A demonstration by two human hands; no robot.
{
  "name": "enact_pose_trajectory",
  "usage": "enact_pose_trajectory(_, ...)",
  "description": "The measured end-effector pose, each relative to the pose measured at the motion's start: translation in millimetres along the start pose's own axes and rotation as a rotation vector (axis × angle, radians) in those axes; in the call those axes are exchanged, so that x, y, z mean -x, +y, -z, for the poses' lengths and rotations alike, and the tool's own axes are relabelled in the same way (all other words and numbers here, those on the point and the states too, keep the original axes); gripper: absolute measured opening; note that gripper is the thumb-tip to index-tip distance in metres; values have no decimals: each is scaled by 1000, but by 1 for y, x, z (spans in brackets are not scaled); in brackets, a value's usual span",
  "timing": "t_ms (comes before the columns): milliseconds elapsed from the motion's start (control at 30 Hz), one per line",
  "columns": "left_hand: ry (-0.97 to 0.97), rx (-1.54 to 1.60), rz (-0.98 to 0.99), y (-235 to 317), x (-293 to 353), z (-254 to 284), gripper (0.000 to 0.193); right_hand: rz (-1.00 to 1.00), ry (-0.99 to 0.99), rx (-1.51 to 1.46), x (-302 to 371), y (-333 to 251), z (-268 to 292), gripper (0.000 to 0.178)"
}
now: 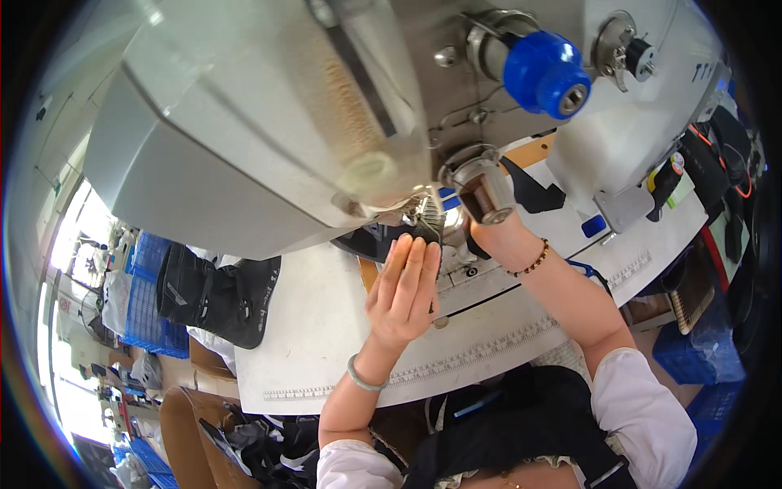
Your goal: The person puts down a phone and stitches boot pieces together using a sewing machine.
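A grey sewing machine (244,130) fills the upper part of the view. Beneath its head lies a black piece of material (366,243), partly hidden by the machine. My left hand (403,289) rests on this piece close to the needle area, its fingers straight and side by side. On the other side of the needle area, my right hand (498,236) reaches in behind a bobbin of brown thread (486,196). The machine parts cover its fingers, so I cannot make out what they touch.
The white table (318,326) has a ruler strip (456,354) along its near edge. Black bags (216,297) lie at its left end, beside blue crates (151,285). A cardboard box (195,440) stands below. A blue knob (546,73) juts from the machine.
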State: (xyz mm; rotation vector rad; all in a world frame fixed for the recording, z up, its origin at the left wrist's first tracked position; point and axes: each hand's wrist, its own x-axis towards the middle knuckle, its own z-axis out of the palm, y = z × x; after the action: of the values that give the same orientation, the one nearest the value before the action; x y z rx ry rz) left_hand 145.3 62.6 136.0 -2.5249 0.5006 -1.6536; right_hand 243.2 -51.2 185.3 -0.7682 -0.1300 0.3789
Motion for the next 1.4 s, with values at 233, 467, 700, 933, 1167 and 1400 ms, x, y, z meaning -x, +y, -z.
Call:
enact_pose_trajectory(233, 25, 36, -17, -1, 0, -1, 29, 76, 45, -82, -10, 15, 4, 15)
enact_pose_trajectory(467, 11, 21, -29, -3, 0, -3, 29, 114, -79, -85, -8, 12, 12, 15)
enact_pose_trajectory(700, -12, 79, -13, -10, 0, -2, 33, 90, 24, -160, -2, 10, 1, 13)
enact_pose_trajectory(933, 9, 151, -35, -20, 2, -2, 33, 21, 20, -231, -2, 12, 5, 15)
enact_pose_trajectory(1167, -4, 196, -21, -23, 0, -2, 34, 89, 20, -208, 1, 10, 5, 17)
enact_pose_trajectory(1400, 15, 201, -5, -28, 0, -2, 32, 67, -122, -9, 9, -2, 17, 18)
